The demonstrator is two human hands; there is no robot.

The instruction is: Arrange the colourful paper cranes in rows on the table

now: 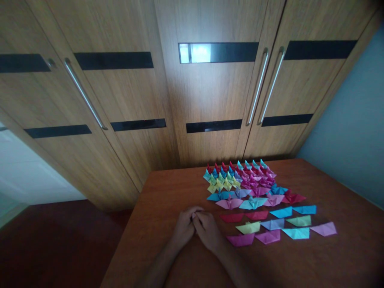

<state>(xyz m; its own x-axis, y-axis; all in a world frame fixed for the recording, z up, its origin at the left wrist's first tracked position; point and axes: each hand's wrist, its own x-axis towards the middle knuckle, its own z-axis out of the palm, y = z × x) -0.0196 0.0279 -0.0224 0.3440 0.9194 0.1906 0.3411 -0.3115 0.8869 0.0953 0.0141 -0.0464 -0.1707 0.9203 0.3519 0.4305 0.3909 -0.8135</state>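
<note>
My left hand and my right hand rest clasped together on the brown table, fingers closed against each other. No object shows in either of them. Just right of my right hand lie flat folded paper pieces in loose rows, among them a magenta piece, a red piece and a yellow piece. Behind these sit origami cranes with spread wings, such as a pink crane and a turquoise crane. Farther back, several smaller folded cranes stand packed in rows by colour.
The table stands against a wooden wardrobe with metal handles and dark glass strips. At the right is a blue-grey wall. Dark red floor shows to the left of the table.
</note>
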